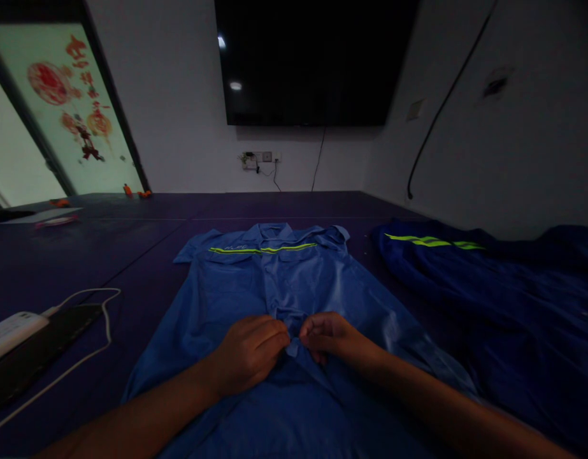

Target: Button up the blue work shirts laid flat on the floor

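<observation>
A blue work shirt (pixel 227 287) with a yellow-green stripe across its chest lies spread out face up, its collar pointing away from me. Both hands are at its front placket, low on the body. My left hand (pixel 255 350) is closed, pinching the shirt's cloth near the middle. Close by on the right, my right hand (pixel 329 335) also has its fingertips pinched on the placket edge. The fabric bunches between the two hands. Any button there is hidden by the fingers and the dim light.
Darker blue clothing (pixel 432 293) with a yellow-green stripe lies to the right. At left, a white power bank (pixel 16 331) with a white cable rests on a dark phone-like slab (pixel 50 357). Small orange items (pixel 127 190) sit far left. A television (pixel 317 64) hangs on the wall.
</observation>
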A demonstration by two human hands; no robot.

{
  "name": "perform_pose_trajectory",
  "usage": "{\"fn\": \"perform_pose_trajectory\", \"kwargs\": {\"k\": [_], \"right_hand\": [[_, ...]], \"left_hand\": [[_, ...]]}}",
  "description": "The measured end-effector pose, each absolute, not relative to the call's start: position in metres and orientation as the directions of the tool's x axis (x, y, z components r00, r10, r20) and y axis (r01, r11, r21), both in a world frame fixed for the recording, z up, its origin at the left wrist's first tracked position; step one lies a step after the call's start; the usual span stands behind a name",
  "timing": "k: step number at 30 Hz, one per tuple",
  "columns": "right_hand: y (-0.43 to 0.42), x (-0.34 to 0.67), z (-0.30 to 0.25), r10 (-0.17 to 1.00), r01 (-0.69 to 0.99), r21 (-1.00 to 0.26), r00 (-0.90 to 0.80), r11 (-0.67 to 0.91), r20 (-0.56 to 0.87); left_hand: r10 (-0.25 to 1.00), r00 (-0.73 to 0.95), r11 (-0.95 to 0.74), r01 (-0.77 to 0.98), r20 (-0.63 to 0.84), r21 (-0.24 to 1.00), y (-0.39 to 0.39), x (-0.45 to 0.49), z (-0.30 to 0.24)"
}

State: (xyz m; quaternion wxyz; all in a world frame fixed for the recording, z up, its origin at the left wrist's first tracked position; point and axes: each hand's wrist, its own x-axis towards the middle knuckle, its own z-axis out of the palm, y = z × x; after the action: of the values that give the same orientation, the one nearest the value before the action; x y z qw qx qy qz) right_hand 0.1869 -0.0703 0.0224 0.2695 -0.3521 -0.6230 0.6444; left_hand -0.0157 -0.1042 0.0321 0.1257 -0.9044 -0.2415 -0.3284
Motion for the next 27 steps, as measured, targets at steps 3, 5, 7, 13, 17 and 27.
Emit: {"fn": "perform_pose_trajectory", "kwargs": {"k": [3,5,7,13,17,27], "right_hand": [[-0.0709,0.1873,0.0238,0.777,0.088,-0.992,-0.616,-0.093,-0.127],[-0.0707,0.1877,0.0235,0.771,0.088,-0.991,-0.622,-0.101,-0.134],[-0.0703,0.1879,0.0229,0.763,0.093,-0.989,-0.630,-0.116,-0.148],[-0.0706,0.1875,0.0227,0.749,0.092,-0.987,-0.642,-0.134,-0.162],[-0.0712,0.1874,0.0224,0.757,0.080,-0.990,-0.638,-0.113,-0.138],[-0.0706,0.1854,0.0156,0.797,0.088,-0.995,-0.604,0.040,-0.021]], "left_hand": [[0.328,0.671,-0.849,0.518,0.665,-0.104,-0.1053,-0.0153,0.0331],[0.310,0.670,-0.849,0.515,0.674,-0.122,-0.1060,-0.0148,0.0329],[0.295,0.661,-0.849,0.513,0.690,-0.129,-0.1067,-0.0142,0.0325],[0.298,0.665,-0.849,0.513,0.685,-0.128,-0.1081,-0.0134,0.0326],[0.322,0.679,-0.848,0.516,0.659,-0.117,-0.1068,-0.0148,0.0315],[0.281,0.706,-0.859,0.487,0.650,-0.157,-0.1048,-0.0136,0.0299]]}}
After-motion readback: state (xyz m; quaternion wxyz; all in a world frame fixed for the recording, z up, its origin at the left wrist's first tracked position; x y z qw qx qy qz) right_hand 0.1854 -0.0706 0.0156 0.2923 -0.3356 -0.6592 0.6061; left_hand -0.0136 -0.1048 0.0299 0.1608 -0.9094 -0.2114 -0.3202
